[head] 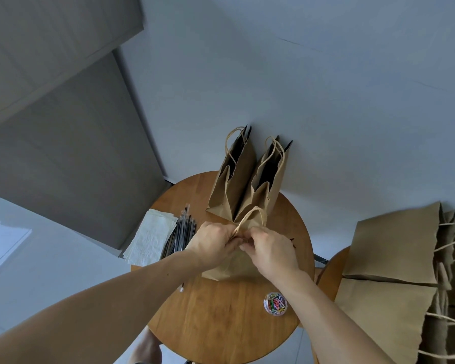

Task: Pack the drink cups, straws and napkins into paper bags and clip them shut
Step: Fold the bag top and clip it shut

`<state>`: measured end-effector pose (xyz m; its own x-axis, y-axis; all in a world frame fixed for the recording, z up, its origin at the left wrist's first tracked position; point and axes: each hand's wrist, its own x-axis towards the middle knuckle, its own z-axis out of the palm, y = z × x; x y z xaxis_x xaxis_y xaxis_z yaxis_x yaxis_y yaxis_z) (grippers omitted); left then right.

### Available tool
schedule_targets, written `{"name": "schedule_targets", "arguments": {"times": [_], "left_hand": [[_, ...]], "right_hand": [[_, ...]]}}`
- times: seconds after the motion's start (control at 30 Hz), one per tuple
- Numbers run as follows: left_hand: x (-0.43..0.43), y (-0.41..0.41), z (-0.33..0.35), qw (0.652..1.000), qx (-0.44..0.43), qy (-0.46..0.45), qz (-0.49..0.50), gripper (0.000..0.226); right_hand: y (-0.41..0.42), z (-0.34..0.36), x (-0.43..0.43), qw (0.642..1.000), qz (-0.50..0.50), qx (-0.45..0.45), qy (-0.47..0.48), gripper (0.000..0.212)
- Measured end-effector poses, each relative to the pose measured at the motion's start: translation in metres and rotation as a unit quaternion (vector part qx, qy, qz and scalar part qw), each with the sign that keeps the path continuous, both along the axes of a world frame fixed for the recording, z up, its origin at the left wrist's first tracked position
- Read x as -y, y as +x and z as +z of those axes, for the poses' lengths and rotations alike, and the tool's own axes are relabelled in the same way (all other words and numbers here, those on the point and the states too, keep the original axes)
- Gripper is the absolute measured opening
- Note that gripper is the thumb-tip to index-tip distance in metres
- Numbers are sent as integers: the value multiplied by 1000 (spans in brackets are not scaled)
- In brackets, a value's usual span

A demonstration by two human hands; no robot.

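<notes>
Two hands meet over the middle of the round wooden table (221, 327) in the head view, and they are ours. Our left hand (212, 244) and our right hand (272, 249) both have their fingers curled in, pinching together the top edge of a brown paper bag (230, 267) that stands on the table just under them. One twisted paper handle (250, 215) of this bag loops up on the far side of our knuckles. Whether a clip sits between our fingertips we cannot tell, as the fingers hide the spot.

Beyond the held bag, at the far edge of the table against the pale wall, two more paper bags stand side by side, a left one (233, 179) and a right one (269, 179). Their mouths gape open and the insides are dark.

To the left lie a stack of white napkins (153, 237) and, just beside it, a bundle of wrapped dark straws (180, 233).

Near us on the right sits a small clear tub of coloured paper clips (275, 303).

Further right, a pile of flat paper bags (394, 248) lies on a second wooden surface (331, 271).
</notes>
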<state>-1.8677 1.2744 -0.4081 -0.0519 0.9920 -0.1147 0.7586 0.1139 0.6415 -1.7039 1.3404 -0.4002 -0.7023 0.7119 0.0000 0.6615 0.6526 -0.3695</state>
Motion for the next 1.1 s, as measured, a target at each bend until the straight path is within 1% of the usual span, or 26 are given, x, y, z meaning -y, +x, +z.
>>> {"name": "schedule_targets", "arguments": {"times": [0.07,0.1,0.13,0.17,0.2,0.23,0.3,0.37,0.4,0.43,0.5,0.53,0.57,0.6,0.73,0.83,0.87,0.93,1.03,1.1], "left_hand": [[1,-6,8,1000,-8,14,-12,14],[2,-11,11,1000,-16,15,-17,13],[5,-16,13,1000,-18,11,-19,13],[8,-22,13,1000,-12,0,-19,19],[12,-28,12,1000,-7,-19,-17,30],[17,-34,9,999,-7,-42,-14,44],[29,-46,2,996,-22,-91,9,65],[41,-53,-9,990,-23,-132,44,70],[46,-54,-14,987,-15,-146,64,64],[51,-54,-20,984,0,-156,84,53],[55,-50,-30,979,31,-160,122,22],[56,-48,-33,977,43,-158,138,13],[56,-46,-35,975,53,-155,152,11],[55,-44,-37,973,62,-153,162,13],[58,-41,-29,965,101,-136,200,16],[65,-43,-10,962,143,-102,208,26],[67,-44,1,960,158,-90,213,26],[72,-46,24,957,179,-61,221,24],[81,-55,62,952,213,-4,219,21],[89,-63,86,946,234,37,223,15]], "right_hand": [[11,5,4,994,23,-106,13,19],[19,5,5,985,30,-162,44,17],[29,5,5,976,25,-200,78,17],[40,4,4,972,7,-214,97,22],[50,5,0,972,-21,-211,99,29],[60,3,-3,976,-56,-196,81,37],[77,-3,-9,983,-112,-143,-9,53],[90,-15,-11,984,-109,-75,-120,64],[93,-23,-12,979,-103,-47,-167,65],[95,-30,-12,972,-106,-35,-208,62],[93,-43,-13,952,-139,-59,-266,43],[91,-48,-14,944,-161,-74,-279,33],[89,-53,-15,939,-181,-82,-282,23],[87,-56,-16,937,-197,-84,-275,16],[78,-48,-10,938,-233,-115,-229,5],[70,-28,0,931,-245,-181,-201,9],[67,-18,3,927,-249,-204,-191,8],[57,5,9,917,-254,-249,-180,3],[37,40,19,910,-257,-296,-131,9],[21,62,27,908,-261,-316,-86,15]]}}
